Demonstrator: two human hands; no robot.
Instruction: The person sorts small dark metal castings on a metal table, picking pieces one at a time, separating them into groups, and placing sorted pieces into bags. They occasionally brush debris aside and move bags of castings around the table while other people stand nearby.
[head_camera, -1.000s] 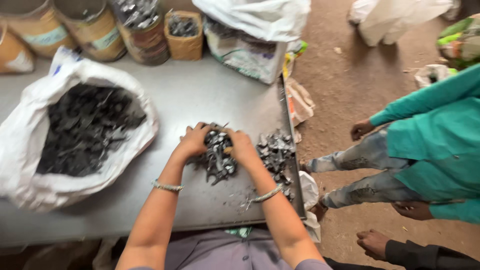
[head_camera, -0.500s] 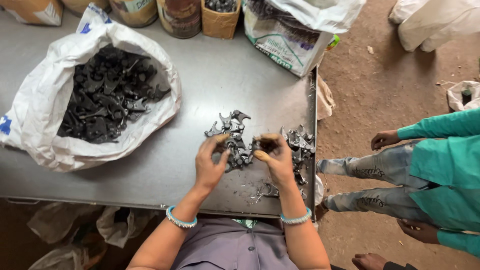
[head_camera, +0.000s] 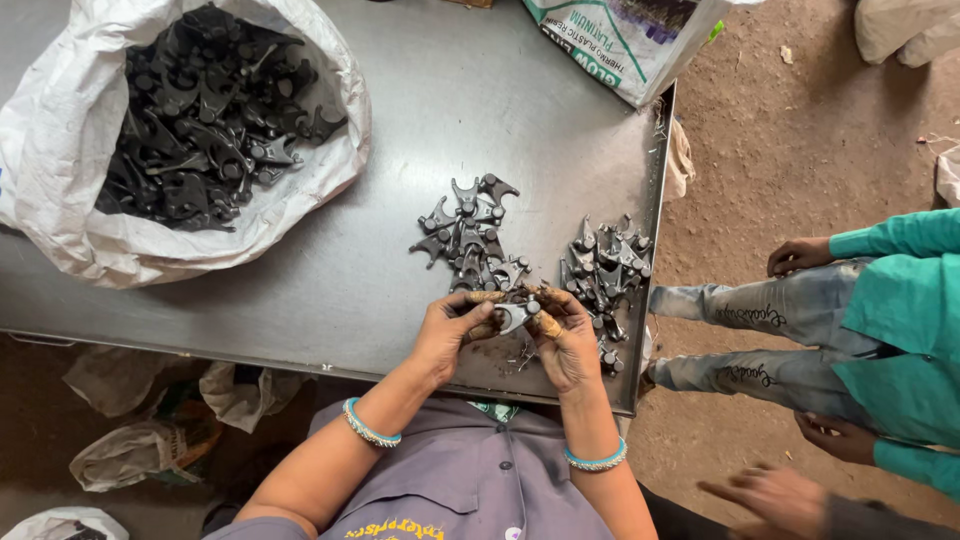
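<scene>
Table, grey sheet metal, flat, filling most of view; dirt floor to its right

White woven plastic sack, mouth rolled open, on table's left part; full of dark forked metal castings

Printed white and green plastic bag at far right corner of table, partly out of view

Bystander in teal top and faded jeans beside table's right edge; own hands kept off the table

Loose heap of dark forked metal parts mid-table, just beyond both hands; second heap of same parts near right edge, close to right hand

Left hand, fingers curled, thumb and forefinger pinched on one small grey forked metal part

Right hand, fingers closed round same part from other side; part held between both hands, just above table surface near front edge

Banded bangle on left wrist, light blue bangle on right wrist
</scene>
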